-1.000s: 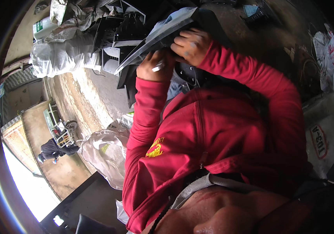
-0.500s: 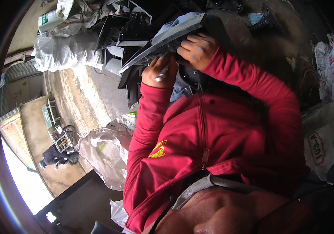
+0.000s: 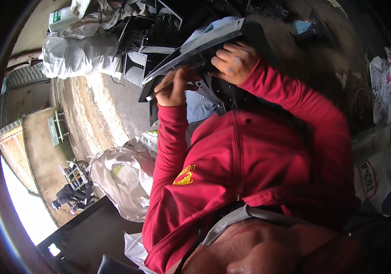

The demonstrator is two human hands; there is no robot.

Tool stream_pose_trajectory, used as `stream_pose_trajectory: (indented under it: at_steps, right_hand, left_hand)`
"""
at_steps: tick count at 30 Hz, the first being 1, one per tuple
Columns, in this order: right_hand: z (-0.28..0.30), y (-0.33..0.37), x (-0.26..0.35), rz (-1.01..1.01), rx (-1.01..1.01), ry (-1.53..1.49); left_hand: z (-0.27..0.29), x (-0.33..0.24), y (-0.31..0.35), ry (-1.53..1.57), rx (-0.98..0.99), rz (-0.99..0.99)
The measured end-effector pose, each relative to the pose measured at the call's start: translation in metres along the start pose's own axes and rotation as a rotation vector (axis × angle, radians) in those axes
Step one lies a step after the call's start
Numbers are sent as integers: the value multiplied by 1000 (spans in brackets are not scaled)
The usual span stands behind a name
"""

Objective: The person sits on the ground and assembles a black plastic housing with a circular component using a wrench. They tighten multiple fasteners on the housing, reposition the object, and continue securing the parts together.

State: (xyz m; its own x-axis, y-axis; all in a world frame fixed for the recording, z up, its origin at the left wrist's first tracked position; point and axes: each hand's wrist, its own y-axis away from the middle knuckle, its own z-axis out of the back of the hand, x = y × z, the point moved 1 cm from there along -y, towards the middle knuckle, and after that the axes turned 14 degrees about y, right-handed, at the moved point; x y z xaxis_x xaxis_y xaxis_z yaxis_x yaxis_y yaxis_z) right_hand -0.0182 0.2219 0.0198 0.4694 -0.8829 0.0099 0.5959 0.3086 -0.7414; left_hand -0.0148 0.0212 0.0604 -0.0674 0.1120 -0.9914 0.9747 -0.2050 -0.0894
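Mostly dark, straight-edged panel [image 3: 210, 40]

Dark panel [image 3: 206, 44] blocks ahead; floor [image 3: 129, 101] open left

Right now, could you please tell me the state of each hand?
Left hand: closed around a slim tool.
Right hand: curled against the panel; whether it grips cannot be told.

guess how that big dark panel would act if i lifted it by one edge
The dark panel would probably stay stiff, as its long rim runs nearly straight without visible sag. That rim looks smooth, so it might slip in bare fingers. It could also tip if let go, since it sits at a slant by the right hand.
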Motion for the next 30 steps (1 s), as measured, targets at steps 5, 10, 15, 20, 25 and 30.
stream_pose_trajectory:
  at_steps: [5,10,15,20,25,30]
  right_hand:
    - [4,-8,2,18,12,20]
    - [7,-3,-3,29,26,29]
    - [1,-3,-2,35,4,5]
    - [3,-3,-1,13,0,0]
    - [4,-1,1,7,18,-3]
    - [2,-3,-4,12,18,-10]
  left_hand:
    - [-20,2,-5,-857,102,-466]
    - [-32,3,-18,-1017,181,-460]
    - [18,22,-7,236,-61,321]
    - [2,8,6,48,-12,76]
    - [-22,-2,-11,-937,252,-562]
    - [-40,-6,-20,-1099,218,-379]
